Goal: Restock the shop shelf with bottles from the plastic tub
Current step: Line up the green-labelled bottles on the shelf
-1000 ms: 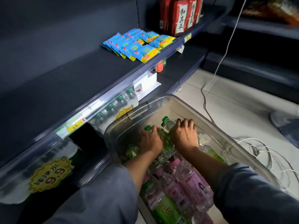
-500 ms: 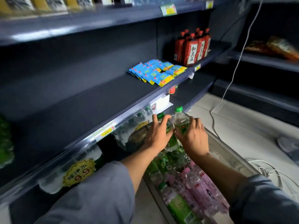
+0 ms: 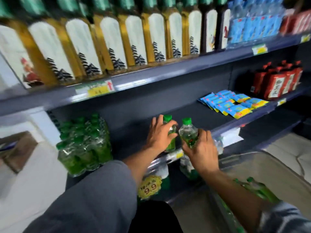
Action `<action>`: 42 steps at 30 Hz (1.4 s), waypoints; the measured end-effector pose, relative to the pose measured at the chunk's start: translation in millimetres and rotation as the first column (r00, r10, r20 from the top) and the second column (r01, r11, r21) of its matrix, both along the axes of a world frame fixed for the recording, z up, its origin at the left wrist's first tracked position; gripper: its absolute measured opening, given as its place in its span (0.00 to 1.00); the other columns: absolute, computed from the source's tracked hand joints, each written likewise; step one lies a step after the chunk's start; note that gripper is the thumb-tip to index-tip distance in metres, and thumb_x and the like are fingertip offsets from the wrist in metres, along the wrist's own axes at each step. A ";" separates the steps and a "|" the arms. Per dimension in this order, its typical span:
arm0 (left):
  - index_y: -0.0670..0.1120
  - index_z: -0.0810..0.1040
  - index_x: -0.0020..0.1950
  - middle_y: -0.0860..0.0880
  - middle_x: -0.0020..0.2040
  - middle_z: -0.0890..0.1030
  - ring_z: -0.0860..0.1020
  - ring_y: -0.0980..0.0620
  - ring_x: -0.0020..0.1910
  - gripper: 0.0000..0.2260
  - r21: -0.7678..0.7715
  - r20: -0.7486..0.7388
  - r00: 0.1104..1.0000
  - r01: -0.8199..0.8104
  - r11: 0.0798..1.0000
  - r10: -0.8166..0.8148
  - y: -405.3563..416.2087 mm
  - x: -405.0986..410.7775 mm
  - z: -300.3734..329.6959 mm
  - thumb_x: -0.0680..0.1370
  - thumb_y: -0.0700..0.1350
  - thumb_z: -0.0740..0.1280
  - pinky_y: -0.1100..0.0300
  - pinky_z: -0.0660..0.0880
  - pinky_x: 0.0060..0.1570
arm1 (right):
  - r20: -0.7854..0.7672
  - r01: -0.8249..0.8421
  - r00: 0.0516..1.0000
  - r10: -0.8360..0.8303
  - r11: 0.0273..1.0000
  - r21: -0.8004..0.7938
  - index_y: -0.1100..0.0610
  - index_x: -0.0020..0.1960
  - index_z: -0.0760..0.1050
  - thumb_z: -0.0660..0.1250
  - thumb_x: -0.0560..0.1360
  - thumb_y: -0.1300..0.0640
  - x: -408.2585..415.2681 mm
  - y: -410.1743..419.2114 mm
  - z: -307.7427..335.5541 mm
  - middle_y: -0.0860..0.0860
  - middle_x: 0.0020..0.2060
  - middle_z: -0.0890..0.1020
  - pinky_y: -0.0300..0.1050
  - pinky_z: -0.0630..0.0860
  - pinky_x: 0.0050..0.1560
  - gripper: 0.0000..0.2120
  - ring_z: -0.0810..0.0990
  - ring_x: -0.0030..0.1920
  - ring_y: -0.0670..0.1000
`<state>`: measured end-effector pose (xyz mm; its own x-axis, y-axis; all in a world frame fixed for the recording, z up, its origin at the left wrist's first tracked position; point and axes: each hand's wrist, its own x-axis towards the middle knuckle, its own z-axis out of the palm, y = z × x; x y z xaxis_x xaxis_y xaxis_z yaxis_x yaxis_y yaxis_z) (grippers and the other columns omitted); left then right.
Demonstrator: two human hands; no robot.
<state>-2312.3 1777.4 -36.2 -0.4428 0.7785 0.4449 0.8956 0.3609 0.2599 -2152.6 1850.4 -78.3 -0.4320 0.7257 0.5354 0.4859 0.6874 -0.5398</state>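
Left hand [image 3: 159,133] and right hand [image 3: 201,147] each grip a green-capped bottle [image 3: 188,132], labels blurred.

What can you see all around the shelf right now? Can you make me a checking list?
Surface: dark middle shelf, bare behind the hands.
Job's things: two green-capped bottles, left bottle and right bottle, held upright at the shelf's front edge; green bottle pack stands at the shelf's left end; plastic tub at lower right, with green bottles inside.
Clutter: blue snack packets and red bottles further right; yellow price sticker below.
Hands: left hand grips the left bottle; right hand grips the right bottle.
Cables: nothing seen.
Surroundings: tall white-labelled bottles on the upper shelf, blurred; pale floor.
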 end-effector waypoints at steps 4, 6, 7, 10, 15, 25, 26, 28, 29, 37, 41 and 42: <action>0.61 0.71 0.69 0.48 0.62 0.68 0.66 0.45 0.63 0.25 -0.096 0.098 0.994 -0.043 0.994 0.052 -44.7 -55.3 12.1 0.75 0.50 0.74 0.49 0.71 0.64 | -0.014 -0.101 0.995 0.100 0.993 -0.065 0.60 0.62 0.70 0.74 0.72 0.44 -58.2 -34.2 -0.4 0.56 0.52 0.73 0.55 0.75 0.46 0.28 0.77 0.52 0.63; 0.63 0.65 0.72 0.47 0.63 0.68 0.66 0.44 0.65 0.30 -0.125 0.122 0.989 -0.064 0.990 0.079 -58.8 -76.3 15.0 0.75 0.49 0.74 0.48 0.71 0.64 | -0.025 -0.141 0.990 0.139 0.987 -0.073 0.60 0.63 0.69 0.74 0.73 0.44 -84.1 -49.0 -2.3 0.56 0.53 0.73 0.54 0.76 0.46 0.28 0.77 0.52 0.62; 0.63 0.63 0.73 0.47 0.65 0.68 0.66 0.43 0.66 0.32 -0.135 0.116 0.988 -0.089 0.987 0.105 -63.8 -85.2 14.7 0.74 0.48 0.74 0.47 0.71 0.64 | -0.018 -0.157 0.988 0.156 0.985 -0.076 0.61 0.63 0.69 0.73 0.73 0.44 -96.7 -55.7 -3.8 0.56 0.53 0.73 0.54 0.76 0.46 0.28 0.77 0.52 0.62; 0.60 0.58 0.76 0.44 0.69 0.67 0.66 0.41 0.69 0.37 -0.196 0.114 0.969 -0.194 0.961 0.219 -73.7 -106.2 9.5 0.74 0.49 0.75 0.47 0.71 0.66 | 0.022 -0.171 0.984 0.175 0.978 -0.120 0.61 0.62 0.68 0.72 0.74 0.44 -127.7 -70.8 -7.3 0.57 0.56 0.73 0.55 0.76 0.47 0.27 0.77 0.55 0.62; 0.53 0.67 0.66 0.44 0.64 0.71 0.75 0.41 0.62 0.29 -0.245 0.082 0.939 -0.306 0.920 0.335 -80.4 -135.0 15.4 0.70 0.49 0.78 0.48 0.76 0.58 | -0.004 -0.176 0.984 0.178 0.968 -0.181 0.61 0.61 0.67 0.75 0.72 0.47 -165.5 -82.7 -15.7 0.57 0.55 0.73 0.55 0.76 0.53 0.28 0.76 0.58 0.61; 0.50 0.77 0.63 0.45 0.66 0.73 0.73 0.41 0.65 0.24 -0.441 -0.301 0.863 -0.503 0.743 0.406 -69.7 -212.9 37.7 0.68 0.46 0.78 0.48 0.75 0.61 | -0.040 -0.235 0.972 0.233 0.937 -0.260 0.57 0.65 0.63 0.75 0.71 0.46 -213.2 -98.8 -20.5 0.54 0.58 0.68 0.55 0.77 0.53 0.32 0.73 0.60 0.59; 0.50 0.77 0.63 0.46 0.65 0.75 0.72 0.43 0.67 0.22 -0.433 -0.368 0.844 -0.527 0.731 0.391 -69.5 -220.9 36.3 0.70 0.47 0.76 0.50 0.71 0.63 | -0.020 -0.251 0.967 0.255 0.930 -0.267 0.57 0.67 0.62 0.75 0.70 0.47 -216.8 -101.4 -22.5 0.54 0.58 0.67 0.54 0.77 0.54 0.34 0.71 0.61 0.59; 0.50 0.77 0.63 0.47 0.65 0.76 0.71 0.45 0.67 0.17 -0.401 -0.441 0.812 -0.560 0.725 0.383 -68.7 -236.5 32.7 0.74 0.47 0.71 0.52 0.66 0.64 | -0.003 -0.291 0.953 0.302 0.915 -0.279 0.57 0.73 0.58 0.75 0.69 0.49 -223.5 -105.3 -27.1 0.54 0.61 0.65 0.53 0.76 0.57 0.41 0.68 0.63 0.58; 0.50 0.77 0.62 0.47 0.64 0.77 0.72 0.45 0.66 0.16 -0.386 -0.458 0.799 -0.573 0.723 0.389 -68.7 -243.4 31.6 0.75 0.47 0.69 0.53 0.66 0.64 | 0.000 -0.306 0.948 0.318 0.911 -0.277 0.58 0.75 0.55 0.75 0.70 0.49 -226.7 -106.5 -29.3 0.54 0.62 0.65 0.52 0.76 0.59 0.43 0.67 0.65 0.57; 0.52 0.81 0.57 0.51 0.60 0.82 0.76 0.48 0.64 0.11 -0.363 -0.373 0.860 -0.480 0.799 0.347 -63.1 -280.1 36.8 0.75 0.50 0.71 0.56 0.66 0.61 | -0.029 -0.386 0.920 0.391 0.888 -0.250 0.59 0.72 0.60 0.68 0.78 0.47 -261.3 -109.1 -38.8 0.57 0.64 0.67 0.53 0.72 0.63 0.31 0.68 0.64 0.58; 0.42 0.83 0.58 0.46 0.58 0.82 0.78 0.48 0.60 0.13 -0.462 0.017 0.977 -0.182 0.868 0.214 -68.0 -298.2 47.1 0.78 0.48 0.72 0.62 0.66 0.54 | 0.022 -0.375 0.923 0.384 0.910 -0.178 0.59 0.64 0.63 0.69 0.77 0.53 -280.3 -110.8 -46.8 0.56 0.58 0.68 0.56 0.71 0.64 0.22 0.69 0.57 0.58; 0.39 0.81 0.59 0.43 0.60 0.81 0.78 0.45 0.61 0.13 -0.474 0.053 0.978 -0.153 0.867 0.201 -70.4 -303.5 47.3 0.78 0.44 0.72 0.60 0.69 0.58 | 0.035 -0.381 0.919 0.394 0.905 -0.189 0.59 0.65 0.63 0.69 0.77 0.54 -284.7 -111.8 -46.9 0.56 0.59 0.68 0.55 0.71 0.64 0.23 0.69 0.58 0.57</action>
